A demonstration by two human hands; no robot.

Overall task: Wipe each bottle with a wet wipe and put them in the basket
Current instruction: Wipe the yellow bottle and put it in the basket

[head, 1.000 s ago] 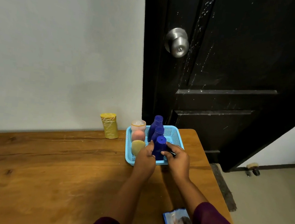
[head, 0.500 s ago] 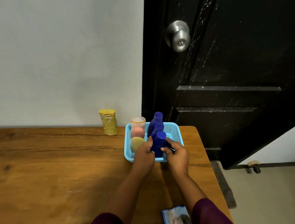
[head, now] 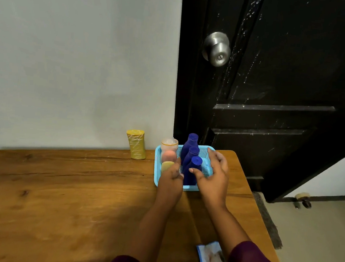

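A light blue basket (head: pixel 190 187) sits at the table's far right, by the door. Three dark blue bottles stand in it in a row; the nearest blue bottle (head: pixel 193 169) is at the front. A pink bottle (head: pixel 168 154) and a pale yellow one (head: pixel 166 166) stand on the basket's left side. My left hand (head: pixel 171 182) is curled against the nearest blue bottle's left side, thumb up. My right hand (head: pixel 213 175) is over the basket's right part with fingers spread, its thumb tip at that bottle. A yellow bottle (head: pixel 136 144) stands outside the basket by the wall.
A wet wipe pack (head: pixel 211 260) lies at the table's near right edge beside my right sleeve. The wooden table (head: pixel 69 195) stretches left. A black door (head: pixel 274 87) with a metal knob (head: pixel 217 49) stands just behind the basket.
My right hand has let go of the nearest blue bottle and spread its fingers over the basket. The left hand stays against the bottle, which stands in the basket.
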